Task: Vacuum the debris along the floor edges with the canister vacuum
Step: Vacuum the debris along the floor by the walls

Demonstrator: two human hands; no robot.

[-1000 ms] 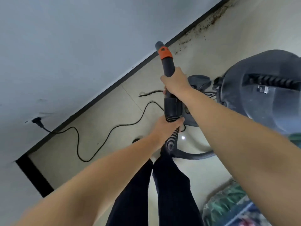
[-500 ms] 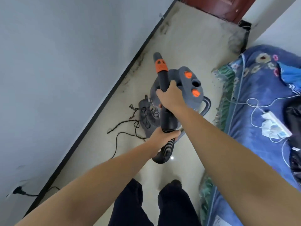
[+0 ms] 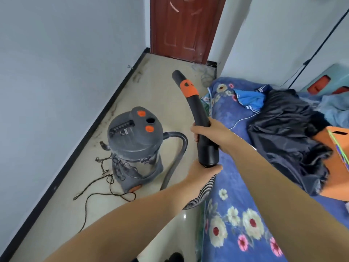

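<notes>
Both hands, left (image 3: 201, 172) and right (image 3: 213, 132), grip the wand (image 3: 200, 118); canister (image 3: 134, 140) stands near the baseboard (image 3: 105, 108).

The floor (image 3: 154, 76) was pale and smooth, with dirt (image 3: 136, 76) along the wall edge. The gray vacuum (image 3: 135, 146) stood on it, and a black cord (image 3: 105, 193) lay loose beside it. The bed (image 3: 236, 214) had a blue flowered blanket, with dark clothes (image 3: 287, 137) on top.

Single head view, looking forward-down along floor (image 3: 154, 87) toward door (image 3: 184, 27).
</notes>
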